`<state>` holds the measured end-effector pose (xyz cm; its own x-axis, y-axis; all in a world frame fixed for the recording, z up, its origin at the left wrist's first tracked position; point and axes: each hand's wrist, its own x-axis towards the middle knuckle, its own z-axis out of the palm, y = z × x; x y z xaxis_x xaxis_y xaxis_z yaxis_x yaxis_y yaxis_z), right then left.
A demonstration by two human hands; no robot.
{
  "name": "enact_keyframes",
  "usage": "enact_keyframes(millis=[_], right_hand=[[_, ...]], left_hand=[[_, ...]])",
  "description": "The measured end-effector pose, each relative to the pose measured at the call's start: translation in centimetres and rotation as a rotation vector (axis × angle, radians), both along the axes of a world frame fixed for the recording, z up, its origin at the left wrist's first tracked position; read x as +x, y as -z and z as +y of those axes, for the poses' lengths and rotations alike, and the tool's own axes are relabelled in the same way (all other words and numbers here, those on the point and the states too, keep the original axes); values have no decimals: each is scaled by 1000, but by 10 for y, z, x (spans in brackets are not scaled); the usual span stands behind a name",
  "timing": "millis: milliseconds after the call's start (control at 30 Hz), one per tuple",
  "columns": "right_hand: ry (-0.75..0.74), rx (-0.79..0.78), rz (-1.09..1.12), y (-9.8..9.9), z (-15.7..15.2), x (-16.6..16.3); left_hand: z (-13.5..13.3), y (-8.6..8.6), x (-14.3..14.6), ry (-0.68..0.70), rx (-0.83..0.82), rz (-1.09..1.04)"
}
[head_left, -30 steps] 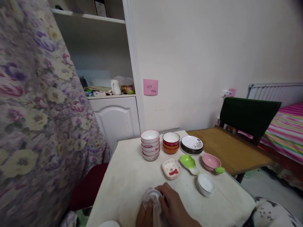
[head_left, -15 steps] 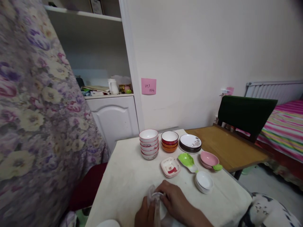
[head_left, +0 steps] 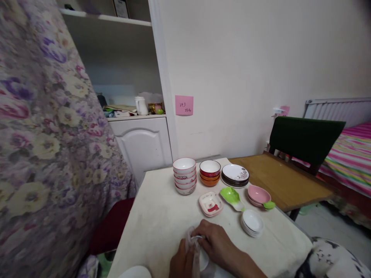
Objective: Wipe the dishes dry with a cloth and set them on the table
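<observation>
At the near edge of the white table [head_left: 156,220] my right hand [head_left: 216,243] is closed over a small white dish [head_left: 203,259], which is mostly hidden. My left hand [head_left: 181,264] presses a pale cloth [head_left: 191,247] against that dish, fingers closed on the cloth. Beyond my hands lie a stack of small white saucers [head_left: 252,222], a square white dish with a red mark [head_left: 210,203] and a green leaf-shaped dish [head_left: 231,197].
Farther back stand a stack of red-rimmed white bowls [head_left: 184,180], red and orange bowls [head_left: 210,173], patterned plates [head_left: 235,175] and pink dishes [head_left: 259,195]. A wooden table [head_left: 278,181] and a dark green chair [head_left: 304,141] are right. A floral curtain [head_left: 43,146] hangs left. Another white dish rim [head_left: 135,272] shows at the bottom.
My hands have turned the dish and cloth a little; the cloth now bunches between the two hands. The view has shifted slightly. Nothing else on the table has moved.
</observation>
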<state>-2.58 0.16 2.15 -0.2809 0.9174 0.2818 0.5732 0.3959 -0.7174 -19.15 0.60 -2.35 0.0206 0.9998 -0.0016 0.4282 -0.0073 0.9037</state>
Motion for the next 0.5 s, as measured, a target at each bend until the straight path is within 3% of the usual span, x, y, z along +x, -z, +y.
enact_keyframes(millis=[167, 367, 500], right_hand=[[195, -19, 176, 14, -3, -11], [-9, -9, 12, 5, 0, 4], [160, -22, 172, 12, -2, -5]], left_hand=[[4, 3, 4, -83, -40, -84], [-4, -9, 5, 79, 15, 3], [-1, -9, 3, -28, 41, -12]])
